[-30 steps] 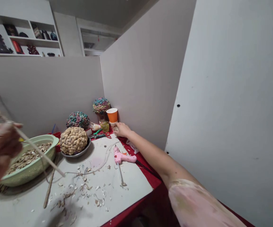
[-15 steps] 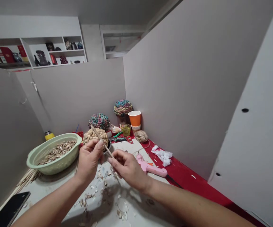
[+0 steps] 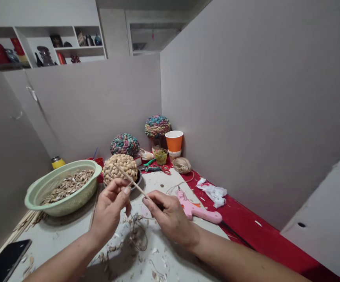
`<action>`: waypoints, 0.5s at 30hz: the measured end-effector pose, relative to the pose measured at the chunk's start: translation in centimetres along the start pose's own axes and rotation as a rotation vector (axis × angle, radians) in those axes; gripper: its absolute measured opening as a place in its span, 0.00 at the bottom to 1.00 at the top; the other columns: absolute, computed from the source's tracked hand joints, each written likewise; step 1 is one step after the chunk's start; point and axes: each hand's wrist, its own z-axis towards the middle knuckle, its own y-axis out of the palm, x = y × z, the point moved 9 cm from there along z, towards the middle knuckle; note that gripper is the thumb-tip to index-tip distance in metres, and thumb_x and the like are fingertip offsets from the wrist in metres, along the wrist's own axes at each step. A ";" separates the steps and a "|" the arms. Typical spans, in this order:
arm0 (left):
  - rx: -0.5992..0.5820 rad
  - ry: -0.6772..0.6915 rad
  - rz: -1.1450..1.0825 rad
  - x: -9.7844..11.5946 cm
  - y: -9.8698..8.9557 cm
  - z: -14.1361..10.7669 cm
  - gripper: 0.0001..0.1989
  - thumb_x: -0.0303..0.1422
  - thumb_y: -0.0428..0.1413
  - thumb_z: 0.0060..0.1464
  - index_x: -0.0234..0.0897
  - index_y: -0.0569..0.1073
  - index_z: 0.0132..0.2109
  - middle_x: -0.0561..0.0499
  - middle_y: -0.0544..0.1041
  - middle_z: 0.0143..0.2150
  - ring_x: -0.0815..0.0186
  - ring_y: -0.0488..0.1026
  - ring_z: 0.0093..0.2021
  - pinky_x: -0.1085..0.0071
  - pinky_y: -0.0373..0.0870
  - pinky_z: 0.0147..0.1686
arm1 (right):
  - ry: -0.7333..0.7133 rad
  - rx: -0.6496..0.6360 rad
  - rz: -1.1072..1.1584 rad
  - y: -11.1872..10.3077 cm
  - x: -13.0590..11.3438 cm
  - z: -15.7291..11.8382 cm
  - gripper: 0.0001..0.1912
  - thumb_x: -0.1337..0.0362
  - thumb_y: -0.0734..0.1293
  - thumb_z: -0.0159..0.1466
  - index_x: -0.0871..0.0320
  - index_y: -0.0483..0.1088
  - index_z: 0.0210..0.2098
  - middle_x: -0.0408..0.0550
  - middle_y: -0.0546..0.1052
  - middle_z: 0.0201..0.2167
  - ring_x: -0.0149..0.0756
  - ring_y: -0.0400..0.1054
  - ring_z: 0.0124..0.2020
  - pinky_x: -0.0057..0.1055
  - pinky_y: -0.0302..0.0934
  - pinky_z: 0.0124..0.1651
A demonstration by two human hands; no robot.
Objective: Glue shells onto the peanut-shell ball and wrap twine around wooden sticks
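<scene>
A thin wooden stick (image 3: pixel 140 190) slants up and to the left, its lower end pinched in my right hand (image 3: pixel 172 219). Twine looks wound around its upper part. My left hand (image 3: pixel 112 205) is closed at the stick's middle, thumb and forefinger pinching what appears to be the twine. A loose tangle of thin twine (image 3: pixel 139 237) hangs below, between both hands. Just behind the stick's tip sits a tan ball covered in shells (image 3: pixel 119 166), in a dark dish. A pink glue gun (image 3: pixel 200 211) lies to the right of my right hand.
A green basin (image 3: pixel 30 199) of shells stands left, a phone (image 3: pixel 5 260) nearer me. Behind are multicoloured balls (image 3: pixel 125 144), an orange cup (image 3: pixel 174 141), a twine ball (image 3: pixel 182 165) and pliers (image 3: pixel 152 168). Shell scraps litter the board. Grey partitions (image 3: pixel 231 117) enclose the table.
My view has tipped down and turned slightly left. My right hand has shifted along toward the stick's lower end, and the twine tangle now hangs more plainly below my hands.
</scene>
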 end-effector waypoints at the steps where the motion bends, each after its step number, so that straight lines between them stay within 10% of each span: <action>1: 0.001 -0.006 0.019 -0.3 -0.1 0.0 0.06 0.35 0.57 0.58 0.39 0.70 0.39 0.60 0.64 0.25 0.77 0.59 0.19 0.79 0.60 0.18 | 0.006 -0.003 -0.008 0.0 0.2 -0.1 0.11 0.63 0.60 0.68 0.59 0.68 0.31 0.39 0.66 0.22 0.27 0.59 0.23 0.24 0.53 0.29; 15: 0.068 0.000 0.003 -1.2 -0.8 0.1 0.10 0.37 0.60 0.54 0.38 0.69 0.33 0.61 0.62 0.20 0.77 0.57 0.17 0.81 0.55 0.16 | 0.066 -0.063 0.081 0.3 0.9 -0.6 0.10 0.62 0.60 0.68 0.59 0.68 0.32 0.38 0.66 0.21 0.26 0.59 0.22 0.24 0.53 0.28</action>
